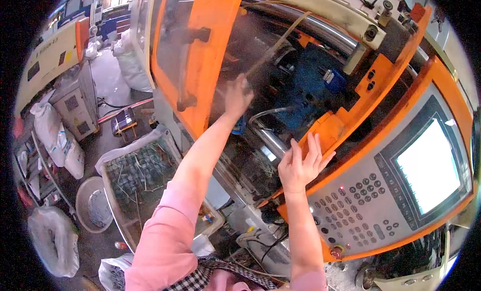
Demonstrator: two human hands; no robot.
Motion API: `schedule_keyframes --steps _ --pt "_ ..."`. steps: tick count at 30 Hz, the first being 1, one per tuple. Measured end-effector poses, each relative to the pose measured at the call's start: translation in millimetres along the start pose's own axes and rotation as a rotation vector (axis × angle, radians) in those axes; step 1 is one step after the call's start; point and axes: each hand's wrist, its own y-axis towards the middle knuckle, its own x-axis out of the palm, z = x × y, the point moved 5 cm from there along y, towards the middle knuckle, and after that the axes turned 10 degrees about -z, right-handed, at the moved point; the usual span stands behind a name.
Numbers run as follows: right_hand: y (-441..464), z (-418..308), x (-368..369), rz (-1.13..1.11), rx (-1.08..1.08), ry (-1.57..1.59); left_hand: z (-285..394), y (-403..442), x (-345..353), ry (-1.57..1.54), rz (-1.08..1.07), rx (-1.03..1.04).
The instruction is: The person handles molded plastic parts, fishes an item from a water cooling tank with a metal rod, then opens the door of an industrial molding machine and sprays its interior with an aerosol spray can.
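Observation:
My left hand (237,96) reaches into the opening of the machine, beside the orange door (215,45). Its fingers are curled round something small and greyish at the end of a pale hose (278,44) that runs up to the right. What exactly the fingers grip is blurred. My right hand (302,163) rests with spread fingers against the orange metal edge (328,133) of the opening, holding nothing. Inside the opening, a dark blue block (305,90) and a shiny metal bar (273,143) are visible.
At the right is a control panel (345,191) with a lit screen (428,166). A bin (107,176) of dark moulded parts stands lower left, near a round basin (80,203) and white sacks (65,140). More machines stand behind.

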Motion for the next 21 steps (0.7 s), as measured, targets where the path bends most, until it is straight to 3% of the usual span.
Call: schedule_keyframes --steps 7,16,21 --pt "2 -1 1 -0.014 0.0 -0.029 -17 34 11 0.051 -0.012 -0.214" --pt "2 -1 -1 -0.014 -0.012 -0.004 -27 30 11 0.108 0.084 -0.182" --pt "2 -1 0 0.001 -0.013 0.008 -21 12 9 0.044 -0.018 -0.108"
